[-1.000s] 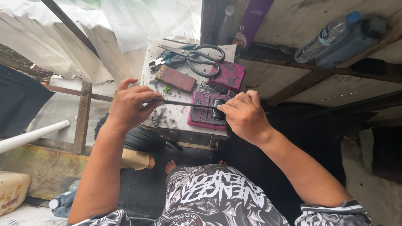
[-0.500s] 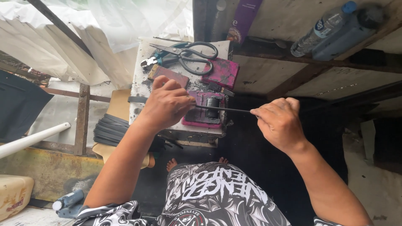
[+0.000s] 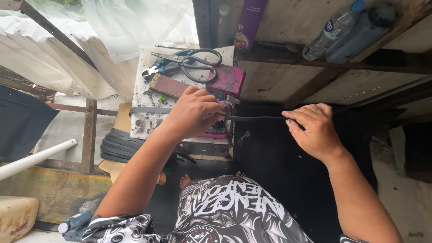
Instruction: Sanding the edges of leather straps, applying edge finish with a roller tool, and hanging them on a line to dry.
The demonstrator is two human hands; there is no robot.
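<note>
We see the right hand (image 3: 315, 132) pinched shut on one end of a thin black strap (image 3: 254, 118), which runs level across the dark gap to the left hand (image 3: 194, 112). The left hand presses down on the strap at the right edge of a small white block (image 3: 144, 96) that serves as a bench; its fingers are curled over the strap, though we cannot tell how tightly they clasp it. Past the left hand the strap carries on flat across the block and ends near its left edge.

Nearest us are the person's patterned shorts (image 3: 234, 216) and a bare foot (image 3: 185, 181). To the left, low down, lie a blue-capped bottle (image 3: 74, 221) and a cream tub (image 3: 15, 216). A coil of black strapping (image 3: 121, 146) sits just below the block's left corner, and a white pipe (image 3: 38, 157) slants beside it.

Under the left hand a magenta tool (image 3: 215, 133) is mostly covered. Farther back on the block lie a reddish bar (image 3: 168, 86), a magenta block (image 3: 229, 80), black scissors (image 3: 198, 63) and pliers (image 3: 155, 69) at the far edge. Beyond, a wooden ledge (image 3: 315, 63) carries two plastic bottles (image 3: 346, 29).
</note>
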